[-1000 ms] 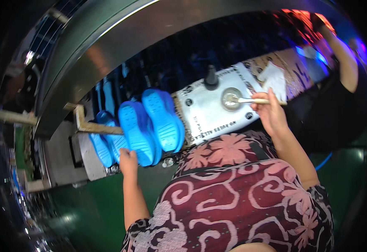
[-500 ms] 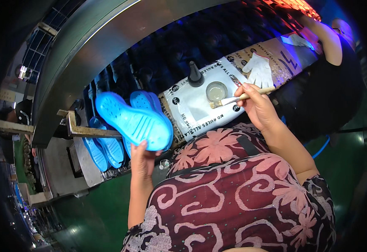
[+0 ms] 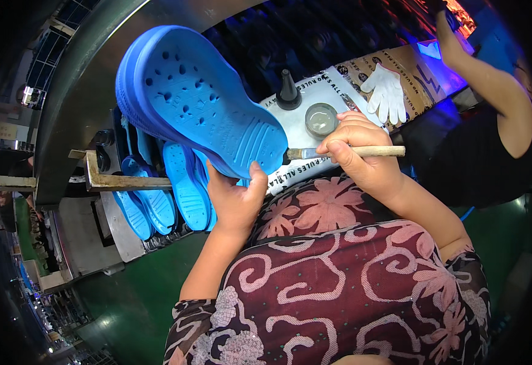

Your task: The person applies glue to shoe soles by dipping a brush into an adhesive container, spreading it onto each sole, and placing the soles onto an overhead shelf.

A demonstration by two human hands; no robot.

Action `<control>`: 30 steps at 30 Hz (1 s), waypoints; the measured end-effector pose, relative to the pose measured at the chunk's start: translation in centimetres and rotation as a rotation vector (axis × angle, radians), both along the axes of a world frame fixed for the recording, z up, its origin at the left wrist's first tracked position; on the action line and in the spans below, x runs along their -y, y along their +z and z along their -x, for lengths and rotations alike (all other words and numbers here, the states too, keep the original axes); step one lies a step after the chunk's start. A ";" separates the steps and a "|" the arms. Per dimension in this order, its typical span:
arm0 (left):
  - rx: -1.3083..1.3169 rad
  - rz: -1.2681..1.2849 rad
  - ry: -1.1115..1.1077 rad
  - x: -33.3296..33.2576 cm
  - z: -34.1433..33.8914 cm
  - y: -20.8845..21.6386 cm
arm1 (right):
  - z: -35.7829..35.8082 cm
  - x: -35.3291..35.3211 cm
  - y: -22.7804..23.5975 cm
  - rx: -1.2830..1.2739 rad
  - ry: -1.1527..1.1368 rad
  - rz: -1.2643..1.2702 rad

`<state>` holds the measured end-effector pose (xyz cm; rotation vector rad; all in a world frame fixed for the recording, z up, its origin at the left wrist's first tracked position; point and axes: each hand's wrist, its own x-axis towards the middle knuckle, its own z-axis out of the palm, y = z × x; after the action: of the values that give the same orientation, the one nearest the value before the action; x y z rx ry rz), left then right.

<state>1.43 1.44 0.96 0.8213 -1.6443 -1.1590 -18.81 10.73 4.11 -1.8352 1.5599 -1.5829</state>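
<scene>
My left hand point(image 3: 237, 198) grips a large blue shoe sole point(image 3: 202, 118) by its narrower end, thumb on top. Holes dot the sole's broad end, and grooves cross the narrower one. Between the fingers of my right hand point(image 3: 363, 152) is a flat paintbrush with a pale wooden handle point(image 3: 383, 151). Its dark bristles meet the edge of the sole's narrower end. Just beyond my right hand stands a small round cup point(image 3: 321, 120) of cloudy liquid, beside a black cone-topped bottle point(image 3: 288, 94).
More blue soles point(image 3: 184, 182) lie at the left, by a worn metal bracket point(image 3: 129, 182). A white glove point(image 3: 386, 91) rests on cardboard point(image 3: 421, 73) taped over with printed wrap. Another person point(image 3: 473, 134) reaches in at the right. A broad metal beam point(image 3: 83, 91) curves along the left.
My left hand has raised the sole, which now looks larger and nearer. My right hand has brought the brush from beside the cup leftward to the sole's edge.
</scene>
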 end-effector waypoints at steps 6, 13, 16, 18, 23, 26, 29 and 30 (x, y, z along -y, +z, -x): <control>0.020 0.219 0.018 0.8 0.7 -1.5 | 0.1 1.1 -1.8 -0.028 -0.069 -0.042; 0.049 0.353 0.035 1.4 0.3 -2.8 | -0.3 0.5 -1.9 0.251 -0.036 -0.138; -0.019 0.126 0.039 1.1 0.3 -1.9 | 0.1 0.0 -2.4 0.626 0.014 -0.305; -0.061 0.031 0.034 1.1 0.2 -1.6 | 0.5 -0.9 -2.2 0.734 0.082 -0.445; -0.046 -0.039 0.015 1.2 -0.5 -2.3 | -0.1 -1.7 -1.9 0.828 0.113 -0.472; -0.060 -0.047 0.028 0.8 -0.3 -1.9 | -0.1 -2.1 -2.3 0.780 0.185 -0.425; -0.075 0.014 0.031 0.6 -0.2 -1.8 | -0.2 -2.4 -2.4 0.733 0.197 -0.450; -0.077 0.013 0.026 0.5 -0.3 -1.8 | -0.3 -2.4 -2.4 0.716 0.191 -0.426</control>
<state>1.70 0.94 -0.83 0.7786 -1.5724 -1.1468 -18.56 13.12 1.69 -0.9947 1.2111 -1.4406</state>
